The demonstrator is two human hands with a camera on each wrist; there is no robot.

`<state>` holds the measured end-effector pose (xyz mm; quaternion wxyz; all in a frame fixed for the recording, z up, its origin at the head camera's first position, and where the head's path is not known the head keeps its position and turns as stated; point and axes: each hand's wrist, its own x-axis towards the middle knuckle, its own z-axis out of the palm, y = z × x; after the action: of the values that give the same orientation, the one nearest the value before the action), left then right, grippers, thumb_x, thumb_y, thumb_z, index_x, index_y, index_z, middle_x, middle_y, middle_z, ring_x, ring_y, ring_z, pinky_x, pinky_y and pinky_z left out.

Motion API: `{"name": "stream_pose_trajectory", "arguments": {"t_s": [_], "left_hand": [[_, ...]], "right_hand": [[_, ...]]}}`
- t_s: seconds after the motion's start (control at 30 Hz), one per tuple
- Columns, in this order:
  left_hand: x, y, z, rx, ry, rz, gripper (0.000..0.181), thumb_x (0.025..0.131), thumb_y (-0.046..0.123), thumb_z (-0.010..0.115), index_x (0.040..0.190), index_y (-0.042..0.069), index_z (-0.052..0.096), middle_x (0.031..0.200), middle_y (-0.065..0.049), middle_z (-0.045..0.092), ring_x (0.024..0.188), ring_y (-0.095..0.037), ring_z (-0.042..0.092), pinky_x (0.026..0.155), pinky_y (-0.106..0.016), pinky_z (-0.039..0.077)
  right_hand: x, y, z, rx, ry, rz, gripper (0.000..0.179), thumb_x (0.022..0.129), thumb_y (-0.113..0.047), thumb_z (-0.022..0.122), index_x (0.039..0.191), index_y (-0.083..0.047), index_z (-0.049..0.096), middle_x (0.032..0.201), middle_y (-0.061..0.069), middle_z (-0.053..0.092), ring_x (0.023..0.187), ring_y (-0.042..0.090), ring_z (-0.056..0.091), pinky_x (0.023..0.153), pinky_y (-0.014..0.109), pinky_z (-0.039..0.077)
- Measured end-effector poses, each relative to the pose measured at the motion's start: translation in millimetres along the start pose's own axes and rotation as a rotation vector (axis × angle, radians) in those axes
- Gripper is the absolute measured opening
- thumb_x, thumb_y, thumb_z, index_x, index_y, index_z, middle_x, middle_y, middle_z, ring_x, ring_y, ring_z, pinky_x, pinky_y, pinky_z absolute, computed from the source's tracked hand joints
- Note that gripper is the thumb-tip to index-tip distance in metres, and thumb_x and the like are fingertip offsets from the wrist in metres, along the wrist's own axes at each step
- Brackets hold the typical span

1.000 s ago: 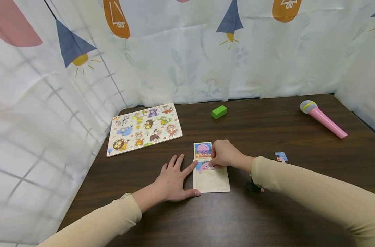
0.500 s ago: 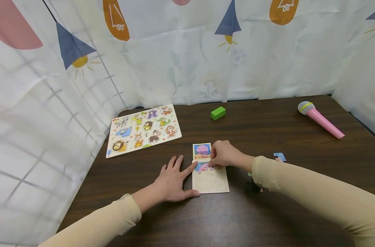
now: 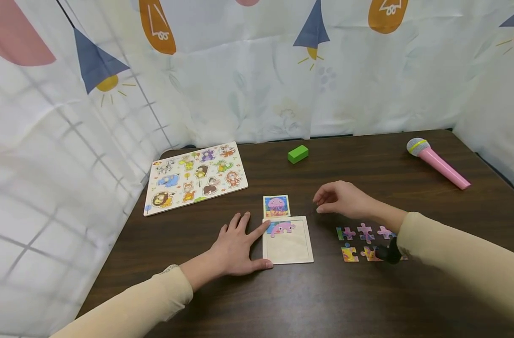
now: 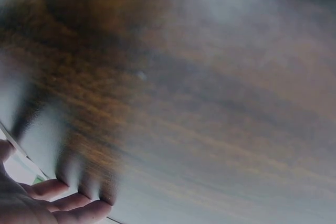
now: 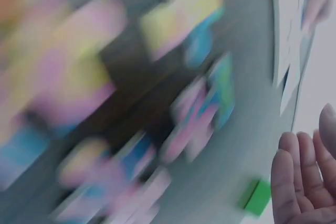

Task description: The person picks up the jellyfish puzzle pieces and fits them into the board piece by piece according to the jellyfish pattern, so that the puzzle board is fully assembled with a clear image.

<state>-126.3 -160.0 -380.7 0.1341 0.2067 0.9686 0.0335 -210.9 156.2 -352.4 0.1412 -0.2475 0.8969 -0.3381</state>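
A light wooden puzzle tray (image 3: 287,249) lies on the table with joined jigsaw pieces (image 3: 282,227) at its upper left, showing part of a pink jellyfish. Just beyond the tray is a picture card (image 3: 276,206) of the whole jellyfish. My left hand (image 3: 237,249) rests spread out, with index finger and thumb at the tray's left edge. My right hand (image 3: 346,201) hovers right of the tray, fingers loosely bent and holding nothing. Loose jigsaw pieces (image 3: 349,254) lie in rows below that hand, partly covered by the sleeve and the black wrist camera.
An animal puzzle board (image 3: 195,178) lies at the back left. A green block (image 3: 298,154) stands near the table's back edge, and a pink toy microphone (image 3: 443,166) lies at the back right. Patterned curtains hang behind and to the left.
My right hand has left the pieces in the tray and moved right, uncovering the tray's right side and several loose pieces. The left hand stays at the tray.
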Motion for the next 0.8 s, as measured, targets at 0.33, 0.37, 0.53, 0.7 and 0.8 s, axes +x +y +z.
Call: {"name": "stream_pose_trajectory", "arguments": {"t_s": [0.33, 0.37, 0.53, 0.7, 0.8], "left_hand": [[0.7, -0.7, -0.7, -0.009, -0.003, -0.001, 0.092, 0.085, 0.078, 0.059, 0.162, 0.037, 0.028, 0.167, -0.022, 0.023, 0.154, -0.047, 0.022, 0.113, -0.068, 0.033], [0.8, -0.7, -0.7, -0.011, -0.006, -0.002, 0.092, 0.086, 0.078, 0.059, 0.162, 0.037, 0.027, 0.167, -0.022, 0.023, 0.154, -0.047, 0.021, 0.113, -0.068, 0.033], [0.0, -0.4, -1.2, -0.019, -0.013, -0.005, 0.092, 0.086, 0.077, 0.06, 0.162, 0.037, 0.027, 0.167, -0.022, 0.023, 0.154, -0.047, 0.021, 0.114, -0.068, 0.032], [-0.6, 0.2, -2.0, -0.028, -0.016, -0.007, 0.092, 0.086, 0.076, 0.06, 0.162, 0.036, 0.028, 0.168, -0.022, 0.023, 0.154, -0.047, 0.02, 0.114, -0.068, 0.031], [0.0, 0.4, -1.4, -0.028, -0.008, -0.001, 0.092, 0.086, 0.077, 0.06, 0.162, 0.036, 0.027, 0.168, -0.022, 0.022, 0.154, -0.047, 0.02, 0.114, -0.068, 0.031]], "right_hand": [[-54.2, 63, -48, -0.043, 0.091, 0.082, 0.027, 0.093, -0.015, 0.076, 0.115, -0.001, 0.071, 0.108, 0.008, 0.074, 0.096, 0.016, 0.068, 0.077, 0.022, 0.054], [-58.4, 71, -51, -0.055, 0.084, 0.097, 0.028, 0.093, -0.015, 0.076, 0.116, 0.0, 0.07, 0.108, 0.008, 0.074, 0.096, 0.015, 0.068, 0.076, 0.021, 0.054], [-72.3, 101, -59, -0.095, 0.029, 0.163, 0.033, 0.093, -0.017, 0.076, 0.119, 0.002, 0.07, 0.109, 0.009, 0.074, 0.089, 0.007, 0.064, 0.075, 0.02, 0.052], [-77.2, 110, -59, -0.077, -0.005, 0.173, 0.037, 0.091, -0.023, 0.079, 0.12, 0.0, 0.071, 0.108, 0.005, 0.071, 0.087, 0.007, 0.057, 0.076, 0.021, 0.051], [-77.9, 109, -56, -0.089, 0.001, 0.164, 0.036, 0.089, -0.025, 0.08, 0.116, -0.003, 0.072, 0.105, 0.003, 0.07, 0.087, 0.009, 0.056, 0.075, 0.023, 0.05]]}}
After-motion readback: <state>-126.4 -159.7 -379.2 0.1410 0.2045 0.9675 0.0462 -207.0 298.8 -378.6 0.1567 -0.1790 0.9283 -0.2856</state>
